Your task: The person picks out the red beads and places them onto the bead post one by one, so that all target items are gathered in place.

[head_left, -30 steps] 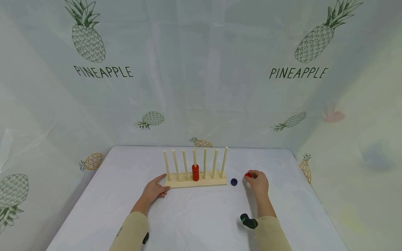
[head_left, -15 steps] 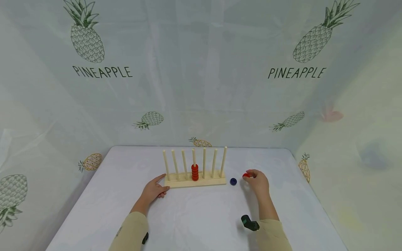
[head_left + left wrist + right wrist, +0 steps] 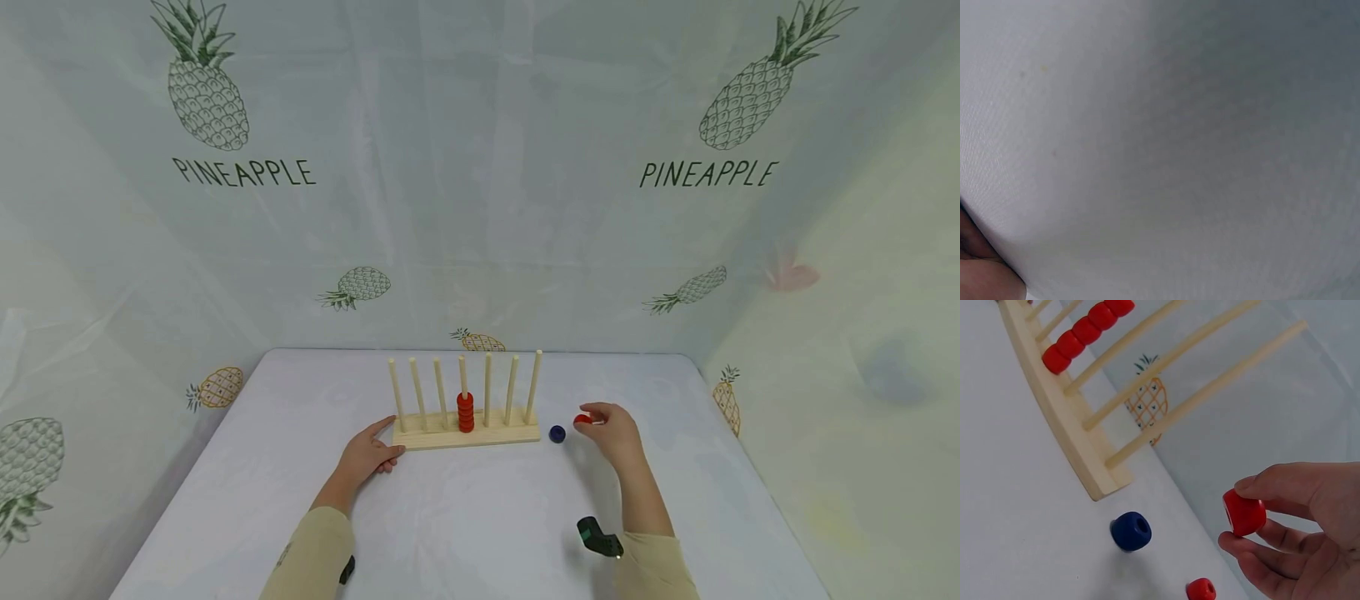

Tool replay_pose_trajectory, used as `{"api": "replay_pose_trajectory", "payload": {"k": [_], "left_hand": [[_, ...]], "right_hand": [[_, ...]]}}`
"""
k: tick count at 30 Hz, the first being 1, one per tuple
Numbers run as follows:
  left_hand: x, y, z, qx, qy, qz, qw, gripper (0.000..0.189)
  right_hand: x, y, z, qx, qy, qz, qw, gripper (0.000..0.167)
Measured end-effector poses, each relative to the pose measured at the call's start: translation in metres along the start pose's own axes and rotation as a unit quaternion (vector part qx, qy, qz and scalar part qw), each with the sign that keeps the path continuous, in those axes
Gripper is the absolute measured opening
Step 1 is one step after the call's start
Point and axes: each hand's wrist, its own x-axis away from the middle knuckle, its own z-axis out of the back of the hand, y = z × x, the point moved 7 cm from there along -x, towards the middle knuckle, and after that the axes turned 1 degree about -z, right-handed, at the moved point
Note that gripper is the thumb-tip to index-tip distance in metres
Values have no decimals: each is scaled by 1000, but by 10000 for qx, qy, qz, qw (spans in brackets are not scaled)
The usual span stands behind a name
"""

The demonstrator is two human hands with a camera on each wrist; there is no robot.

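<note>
A wooden bead rack [image 3: 487, 435] with upright pegs stands on the table; a stack of red beads [image 3: 466, 413] is on its middle peg. My left hand [image 3: 367, 457] grips the rack's left end, index finger at the back corner and thumb at the front. In the left wrist view only a bit of that hand [image 3: 988, 275] shows. My right hand [image 3: 1316, 519] pinches a red bead [image 3: 1245, 512] between thumb and fingers, right of the rack. On the table lie a blue bead [image 3: 1131, 531] and another red bead [image 3: 1201, 589], which the head view does not show.
The white-covered table [image 3: 480, 517] meets a pineapple-print curtain [image 3: 480, 208] at its back edge. A dark wrist device [image 3: 600, 537] sits beside the right sleeve. The other pegs carry no beads.
My right hand has moved a little to the left with the red bead, closer to the blue bead. The left hand and the rack stay in place.
</note>
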Motion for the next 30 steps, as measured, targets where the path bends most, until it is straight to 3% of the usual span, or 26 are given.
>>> {"api": "replay_pose_trajectory", "payload": {"k": [30], "left_hand": [[-1,-1,1,-117,33,-34,9999,71]], "right_hand": [[35,-81,23,-608,238,939,9934,30]]}}
